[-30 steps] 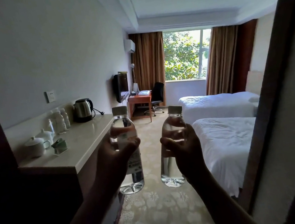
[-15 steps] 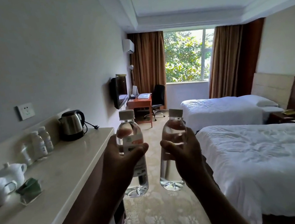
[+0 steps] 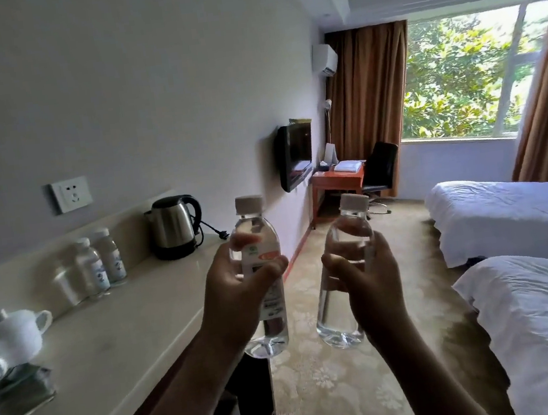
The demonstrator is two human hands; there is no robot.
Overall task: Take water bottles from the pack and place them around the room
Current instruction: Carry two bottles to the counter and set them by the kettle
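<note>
My left hand point(image 3: 238, 294) grips a clear water bottle point(image 3: 254, 230) with a white cap and a label, held upright in front of me. My right hand point(image 3: 370, 285) grips a second clear water bottle point(image 3: 350, 222), also upright, its label hidden behind my fingers. Both bottles hang over the carpet just right of the cream counter point(image 3: 117, 347). Two smaller bottles point(image 3: 100, 263) stand on that counter against the wall. The pack is not in view.
On the counter are a steel kettle point(image 3: 173, 230), white lidded cups point(image 3: 15, 332) and a small tray point(image 3: 19, 393). Two white beds point(image 3: 536, 306) fill the right side. A carpeted aisle point(image 3: 320, 374) leads to a desk point(image 3: 338, 182), a black chair and the window.
I have moved forward along the counter and my view has turned left. The kettle and counter bottles are nearer, and the beds have slid to the right. Both hands still hold their bottles.
</note>
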